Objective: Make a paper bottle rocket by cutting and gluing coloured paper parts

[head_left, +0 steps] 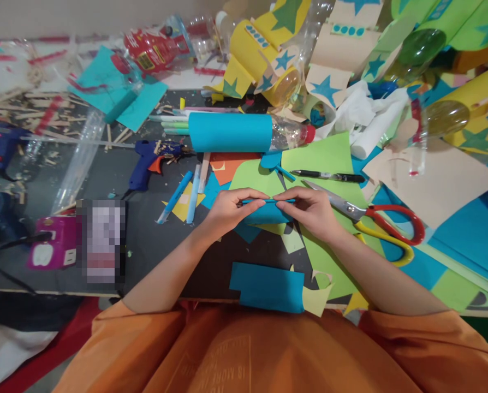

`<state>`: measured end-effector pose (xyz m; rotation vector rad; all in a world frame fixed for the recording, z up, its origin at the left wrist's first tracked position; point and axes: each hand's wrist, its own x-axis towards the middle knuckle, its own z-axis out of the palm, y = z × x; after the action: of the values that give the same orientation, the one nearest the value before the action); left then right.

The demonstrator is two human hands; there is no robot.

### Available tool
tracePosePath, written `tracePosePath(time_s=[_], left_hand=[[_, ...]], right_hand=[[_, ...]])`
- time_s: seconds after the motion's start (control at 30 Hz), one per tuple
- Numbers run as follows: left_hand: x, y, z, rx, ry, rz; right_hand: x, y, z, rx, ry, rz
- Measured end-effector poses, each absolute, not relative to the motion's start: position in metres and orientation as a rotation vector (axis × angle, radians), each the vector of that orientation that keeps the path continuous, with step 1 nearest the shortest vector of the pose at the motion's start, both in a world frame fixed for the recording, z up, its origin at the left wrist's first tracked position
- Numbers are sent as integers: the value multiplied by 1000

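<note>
Between both hands I grip a piece of blue paper [267, 215], its far edge folded or rolled over. My left hand [236, 208] pinches that edge near its left end, thumb towards me. At the right end my right hand [311, 209] pinches the same edge, fingertips almost meeting the left ones. Just beyond lie a small blue paper cut-out [271, 161] and a black pen [329, 176]. Scissors [356, 210] with red and yellow handles rest right of my right hand. A bottle wrapped in blue paper [230, 132] lies on its side farther back.
On the left are a blue glue gun [146, 161], a purple box with a cable [51, 243] and blue markers [175, 197]. Another blue paper piece [272, 287] lies at the front edge. Paper-covered bottle models [264, 49] crowd the back; coloured sheets [436, 180] cover the right.
</note>
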<state>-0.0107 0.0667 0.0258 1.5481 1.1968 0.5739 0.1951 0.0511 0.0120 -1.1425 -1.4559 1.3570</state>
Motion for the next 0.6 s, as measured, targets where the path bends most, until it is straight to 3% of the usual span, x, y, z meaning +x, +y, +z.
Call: tracePosePath(time_s=[0.6], left_hand=[[-9, 66, 24, 1543, 1165, 658]], right_hand=[[195, 51, 14, -1204, -1477, 1316]])
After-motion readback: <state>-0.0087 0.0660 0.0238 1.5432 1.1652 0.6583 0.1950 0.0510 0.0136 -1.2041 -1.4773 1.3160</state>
